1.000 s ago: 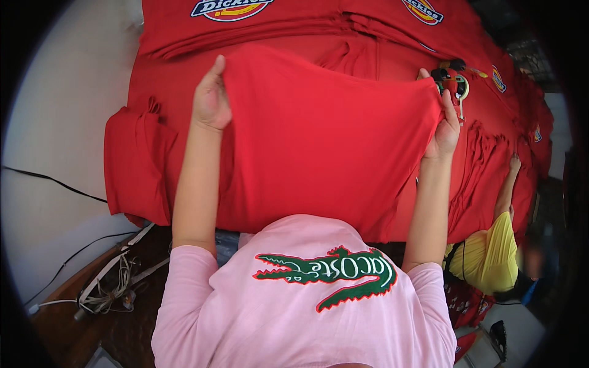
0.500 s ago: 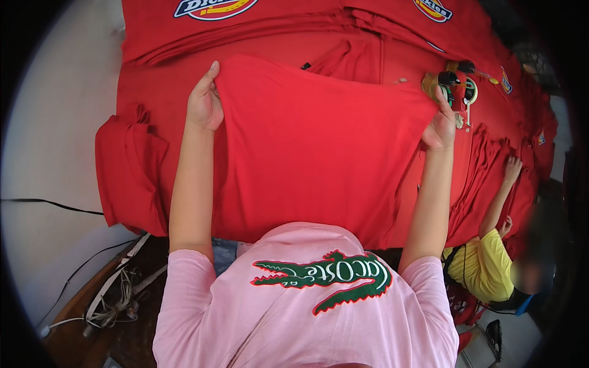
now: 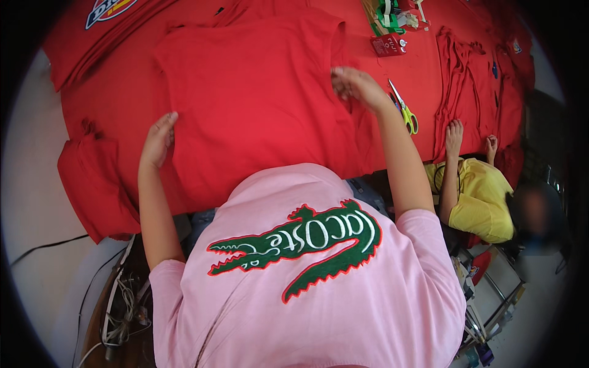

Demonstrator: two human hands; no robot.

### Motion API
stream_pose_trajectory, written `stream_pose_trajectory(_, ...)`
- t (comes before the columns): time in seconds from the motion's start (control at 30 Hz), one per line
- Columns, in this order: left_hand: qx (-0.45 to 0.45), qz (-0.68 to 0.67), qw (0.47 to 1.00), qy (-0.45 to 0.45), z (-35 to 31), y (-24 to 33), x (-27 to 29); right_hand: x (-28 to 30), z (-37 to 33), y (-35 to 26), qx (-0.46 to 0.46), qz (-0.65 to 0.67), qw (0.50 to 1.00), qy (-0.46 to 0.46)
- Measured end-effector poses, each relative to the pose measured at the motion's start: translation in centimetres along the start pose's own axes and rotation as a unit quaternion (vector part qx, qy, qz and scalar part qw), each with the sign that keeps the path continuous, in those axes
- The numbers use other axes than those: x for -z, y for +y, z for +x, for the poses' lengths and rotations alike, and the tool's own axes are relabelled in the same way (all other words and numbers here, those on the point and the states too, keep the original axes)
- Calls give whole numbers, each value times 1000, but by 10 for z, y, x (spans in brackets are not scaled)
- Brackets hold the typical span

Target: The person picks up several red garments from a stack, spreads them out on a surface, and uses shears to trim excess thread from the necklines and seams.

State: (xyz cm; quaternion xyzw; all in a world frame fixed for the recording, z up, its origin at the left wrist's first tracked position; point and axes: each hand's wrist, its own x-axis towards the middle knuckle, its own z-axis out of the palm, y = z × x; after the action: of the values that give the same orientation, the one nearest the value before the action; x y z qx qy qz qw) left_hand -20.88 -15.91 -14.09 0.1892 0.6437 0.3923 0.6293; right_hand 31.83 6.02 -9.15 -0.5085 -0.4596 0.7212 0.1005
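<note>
Garment work at a red-topped bench (image 3: 423,76), read from left to right with the red cloth panel (image 3: 257,110) as landmark. Left of the panel, a folded red cloth (image 3: 92,184) hangs over the bench edge, with tangled cables (image 3: 126,303) below it. Beyond the panel's far left corner, a cut-off emblem (image 3: 110,11) in white, dark blue, red and yellow bears bold lettering. At the panel's left edge, the left hand (image 3: 161,140) has its fingers close together and slightly bent; whether they pinch the cloth cannot be told. The panel itself lies spread on the bench between both hands. Nearest the person, below the panel, a pink shirt (image 3: 325,294) carries a green, red-outlined reptile emblem (image 3: 294,245) with white script. At the panel's right edge, the right hand (image 3: 359,86) is blurred, its fingers curled; their hold is likewise uncertain. Right of the panel are a small red box (image 3: 388,45) with pale print and scissors (image 3: 403,110) with yellow-green handles. Farthest right of the panel, a co-worker in a yellow shirt (image 3: 481,202) has one hand (image 3: 454,138) at gathered red cloth (image 3: 460,86).
</note>
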Motion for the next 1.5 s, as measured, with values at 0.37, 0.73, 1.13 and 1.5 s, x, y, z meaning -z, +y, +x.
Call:
stream_pose_trajectory(0.37,-277,548,778,133,-128,-34,-38,-13,-118,38,115,-621,763,136)
stream_pose_trajectory(0.73,-168,459,847,208,-139,-36,-6,12,-138,61,90,-452,843,279)
stream_pose_trajectory(1.13,-395,316,836,213,-131,219,-1,59,-168,-167,315,-523,655,445)
stream_pose_trajectory(1.5,-460,318,806,193,-73,40,-97,-61,-116,-15,522,-490,667,206)
